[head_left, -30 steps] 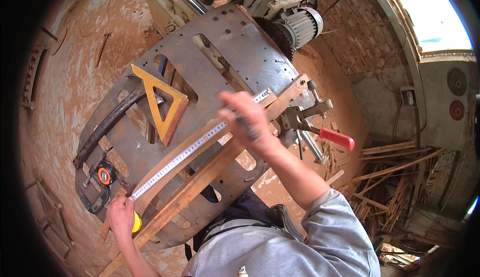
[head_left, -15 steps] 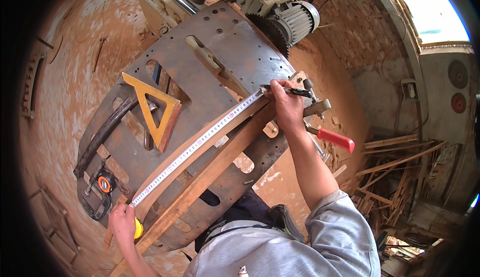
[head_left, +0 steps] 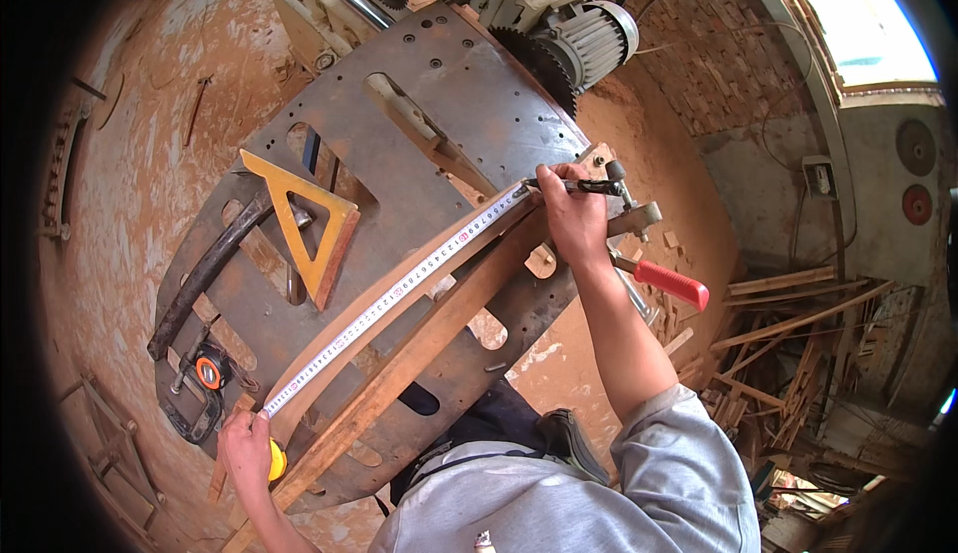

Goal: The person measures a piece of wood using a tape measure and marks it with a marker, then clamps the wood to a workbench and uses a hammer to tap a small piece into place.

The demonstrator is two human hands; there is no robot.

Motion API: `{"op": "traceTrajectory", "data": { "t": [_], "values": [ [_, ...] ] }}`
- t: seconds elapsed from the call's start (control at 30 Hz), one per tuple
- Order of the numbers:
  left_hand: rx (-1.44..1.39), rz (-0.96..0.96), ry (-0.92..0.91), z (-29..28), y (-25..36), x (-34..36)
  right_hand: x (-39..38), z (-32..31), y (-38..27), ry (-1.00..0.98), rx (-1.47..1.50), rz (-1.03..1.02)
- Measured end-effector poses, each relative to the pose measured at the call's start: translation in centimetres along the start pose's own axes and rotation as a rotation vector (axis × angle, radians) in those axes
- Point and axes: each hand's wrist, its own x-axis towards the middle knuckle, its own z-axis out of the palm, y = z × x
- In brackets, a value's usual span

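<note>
Looking from my distant post through the head camera, I find the person's left hand [head_left: 244, 445] at eight o'clock. Its fingers are bent narrow around a yellow, round-cased tape measure [head_left: 276, 459], whose case shows beside the palm. How each finger is pressing, I cannot tell. From this hand a white, black-marked tape ribbon [head_left: 394, 296] is running out toward one o'clock. It lies along a gently curved, light-brown wooden strip [head_left: 299, 408], which is placed across the middle of a grey, slotted metal plate [head_left: 479, 104].

At two o'clock is the person's right hand [head_left: 576, 216], closed on a slim black pen [head_left: 594, 187]. The tip of the pen is just beside the ribbon's far end; whether it touches the wood, I cannot tell.

Toward seven o'clock, next to the strip, I see a long, straight brown wooden board [head_left: 429, 346]. At nine o'clock a yellow triangular set square [head_left: 329, 259] lies on the plate. A red clamp handle [head_left: 672, 284] points out at three o'clock, and a grey ribbed motor [head_left: 599, 44] stands at one o'clock, near a dark toothed saw blade [head_left: 539, 64].
</note>
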Motion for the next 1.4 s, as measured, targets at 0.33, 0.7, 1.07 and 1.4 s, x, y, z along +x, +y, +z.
{"op": "traceTrajectory", "data": {
  "t": [0.33,0.7,1.07,1.4],
  "values": [
    [-0.021,0.023,0.012,-0.1,0.2,-0.1,-0.1,0.0,-0.4,0.003,0.060,0.073],
    [-0.018,0.024,0.001,-0.1,0.1,-0.1,0.1,0.1,-0.9,0.003,0.086,0.108],
    [-0.037,-0.004,-0.012,-0.4,0.6,-0.1,0.7,-0.2,0.0,-0.051,-0.008,0.076],
    [-0.036,0.033,0.022,-0.2,0.5,-0.2,0.8,-0.3,0.8,-0.028,-0.044,0.037]
  ]
}}
